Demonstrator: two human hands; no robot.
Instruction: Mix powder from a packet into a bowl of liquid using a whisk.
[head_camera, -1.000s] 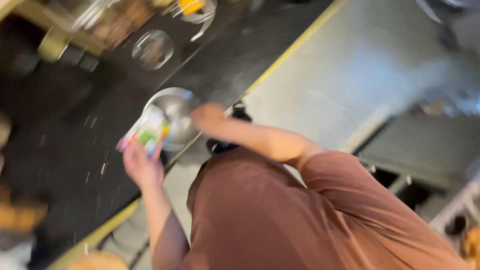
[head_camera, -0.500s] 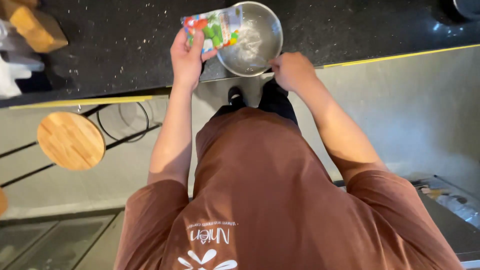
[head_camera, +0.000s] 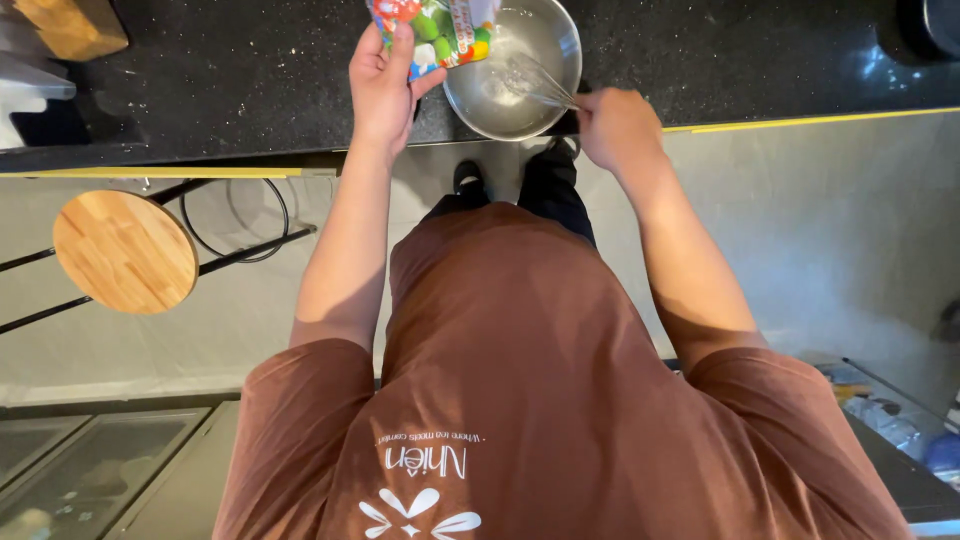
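Both hands have shifted since half a second ago: the right hand now grips a whisk inside the steel bowl on the black counter, while the left hand clasps a colourful packet over the rim.

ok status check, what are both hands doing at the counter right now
Left hand holding colourful packet over steel bowl. Right hand gripping whisk, wires in bowl. Nothing blocking.
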